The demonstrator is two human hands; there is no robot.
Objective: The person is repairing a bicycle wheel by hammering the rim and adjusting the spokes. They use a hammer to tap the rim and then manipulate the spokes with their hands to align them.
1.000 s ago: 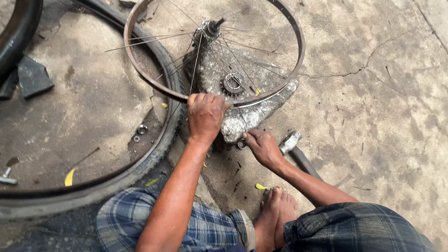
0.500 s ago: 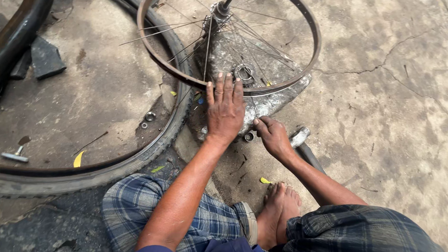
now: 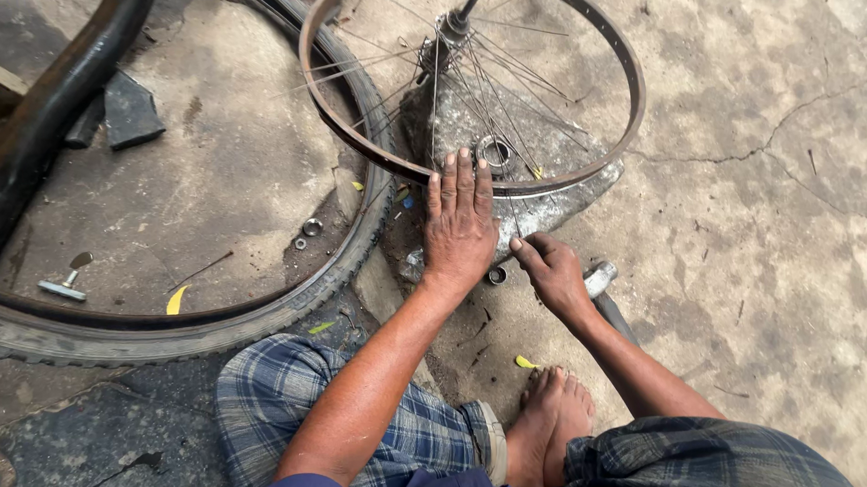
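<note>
Rim (image 3: 604, 161) lies at upper centre of the frame on a stone (image 3: 547, 206). I press my left hand (image 3: 459, 223) flat, fingers spread, on its near edge; my right hand (image 3: 550, 268), loosely curled and empty, fingers the stone. Firm downward weight should steady it best.

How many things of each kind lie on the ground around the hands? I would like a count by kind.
Rusty spoked wheel rim: 1
Black rubber tyre: 1
Black inner tube: 1
Small metal rings or nuts: 3
Yellow leaves or scraps: 2
Total: 8
</note>
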